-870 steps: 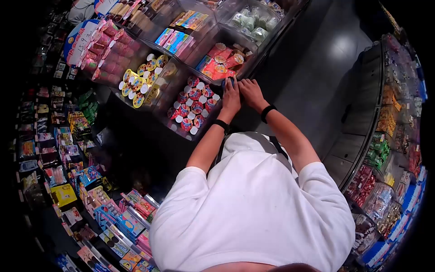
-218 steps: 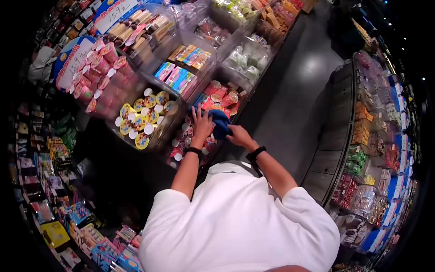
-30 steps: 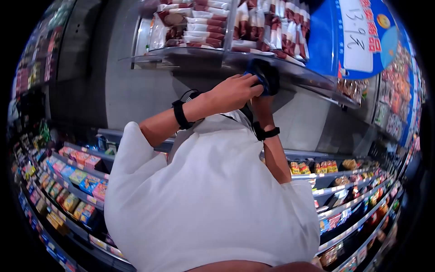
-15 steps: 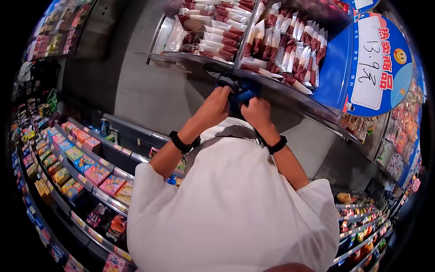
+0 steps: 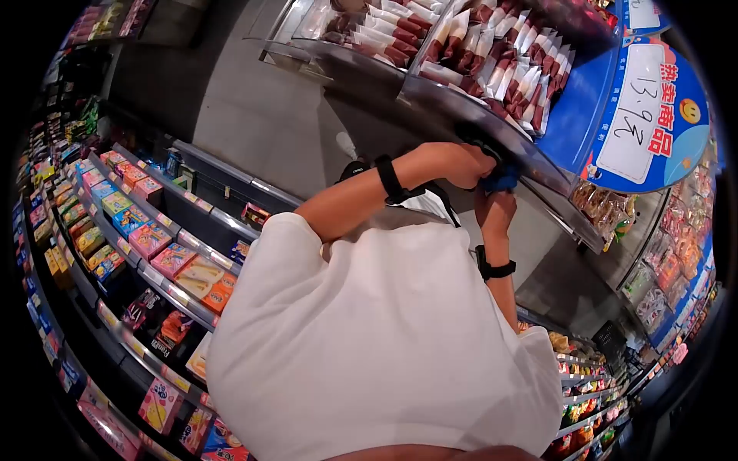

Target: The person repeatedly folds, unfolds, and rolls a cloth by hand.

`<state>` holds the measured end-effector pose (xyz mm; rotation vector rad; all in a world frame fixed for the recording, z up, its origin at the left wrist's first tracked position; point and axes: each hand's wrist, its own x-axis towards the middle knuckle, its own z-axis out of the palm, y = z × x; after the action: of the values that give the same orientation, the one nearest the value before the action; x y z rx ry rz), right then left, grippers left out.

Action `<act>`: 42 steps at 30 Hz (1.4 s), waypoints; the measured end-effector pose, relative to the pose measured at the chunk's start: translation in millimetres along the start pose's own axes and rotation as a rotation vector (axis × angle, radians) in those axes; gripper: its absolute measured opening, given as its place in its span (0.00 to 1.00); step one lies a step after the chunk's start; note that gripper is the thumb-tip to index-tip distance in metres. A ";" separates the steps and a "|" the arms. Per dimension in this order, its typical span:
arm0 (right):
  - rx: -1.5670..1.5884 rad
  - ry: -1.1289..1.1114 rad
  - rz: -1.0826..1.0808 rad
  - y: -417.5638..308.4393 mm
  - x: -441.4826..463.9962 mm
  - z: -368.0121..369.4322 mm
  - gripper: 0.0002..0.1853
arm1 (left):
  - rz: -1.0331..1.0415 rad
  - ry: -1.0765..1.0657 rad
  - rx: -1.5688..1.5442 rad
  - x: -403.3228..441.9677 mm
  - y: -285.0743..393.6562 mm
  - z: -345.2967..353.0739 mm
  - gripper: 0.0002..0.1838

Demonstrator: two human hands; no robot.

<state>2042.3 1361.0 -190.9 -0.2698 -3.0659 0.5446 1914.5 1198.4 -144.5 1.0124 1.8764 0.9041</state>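
Here, blue cloth (image 5: 501, 180) sits between left fingers (image 5: 486, 162) and right fingers (image 5: 497, 199).

Blue cloth (image 5: 502, 180) farther right along the bin (image 5: 461, 102)

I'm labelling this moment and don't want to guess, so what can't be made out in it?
Cloth, head view: full shape hidden by the hands, and blurred.
Fingertips of the left hand and right hand, head view: hidden where they meet the cloth, so the exact grip is unclear.
Upper sign, head view: cut off by the top edge.
Packets at far right, head view: print too small.
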 end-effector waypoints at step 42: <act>0.110 -0.440 -1.004 -313.5 187.0 246.0 0.14 | -0.522 0.543 0.110 -260.3 -329.0 -123.0 0.40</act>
<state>1794.6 1019.6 -317.0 1.4593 -2.9427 0.7240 1797.9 803.9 -292.5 0.2990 2.5013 0.8073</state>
